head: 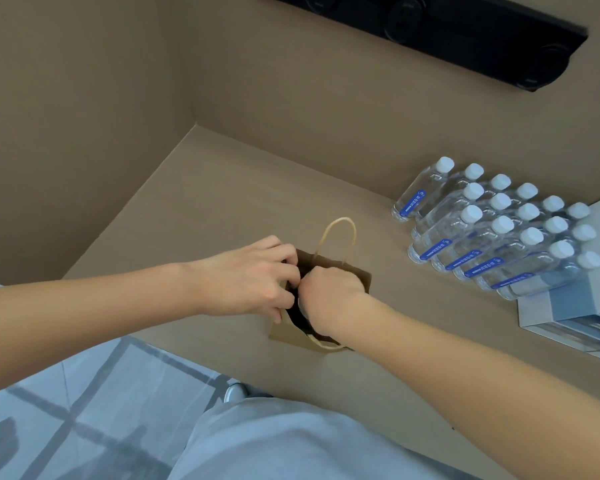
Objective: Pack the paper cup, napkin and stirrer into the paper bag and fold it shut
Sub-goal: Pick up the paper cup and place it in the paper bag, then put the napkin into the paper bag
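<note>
Head view, looking down at a tan surface [222, 188] boxed in by tan walls on the left and far sides. I see the brown paper bag [355, 273] standing near the near edge of the surface, mouth open upward, interior dark. Its far twisted-paper handle [338, 230] stands upright in a loop; the near handle [326, 344] droops over the near rim. My left hand [246, 278] comes in from the left, fingers curled and pinched on the left rim of the bag, thumb on the outside near the lower corner. My right hand [329, 292] comes in from the near right, closed in a fist, knuckles down inside the mouth of the bag; I cannot tell what it holds, since the fingers are hidden in the opening. The two hands touch each other at the bag's mouth. A pale curved edge shows just beside the right wrist inside the bag; too little shows to identify it. Cup, napkin and stirrer cannot be made out anywhere on the open surface. Well apart to the right, clear water bottles [492, 230] with white caps and blue labels stand in tight rows, touching one another. Just right of them sits a pale blue-grey box [568, 306], partly cut by the frame edge. A black bar-shaped fixture [465, 29] runs along the far wall.
</note>
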